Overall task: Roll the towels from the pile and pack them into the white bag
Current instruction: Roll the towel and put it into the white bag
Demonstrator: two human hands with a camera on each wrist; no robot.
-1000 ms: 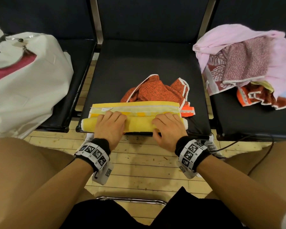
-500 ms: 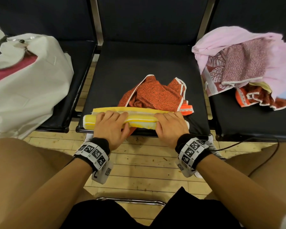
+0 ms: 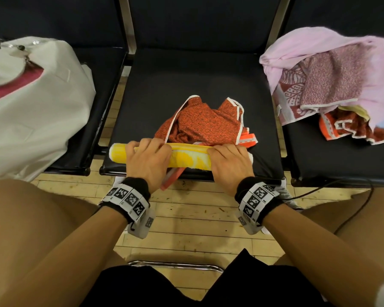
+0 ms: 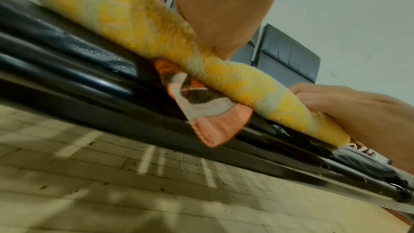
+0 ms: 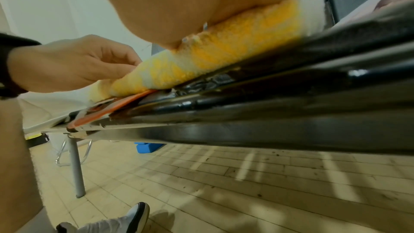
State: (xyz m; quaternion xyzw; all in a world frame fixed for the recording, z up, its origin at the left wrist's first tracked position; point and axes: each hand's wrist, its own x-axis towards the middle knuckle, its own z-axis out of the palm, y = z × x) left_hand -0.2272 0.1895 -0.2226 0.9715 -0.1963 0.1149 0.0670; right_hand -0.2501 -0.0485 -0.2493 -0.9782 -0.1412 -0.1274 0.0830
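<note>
White bag (image 3: 31, 111) sits on your left seat. Your left hand (image 3: 148, 159) and right hand (image 3: 230, 161) both curl their grip over the yellow roll (image 3: 186, 158) at the middle seat's (image 3: 186, 80) front edge, orange towel (image 3: 200, 125) just behind. Pile (image 3: 333, 85) on the right seat.

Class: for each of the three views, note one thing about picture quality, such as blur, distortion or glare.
Head view: wide-angle bending of the chair frames; sharp on the rolled yellow terry towel. Left wrist view: left hand close and soft; floor smeared. Right wrist view: right hand fills the top, blurred; glare on the glossy black seat edge.
</note>
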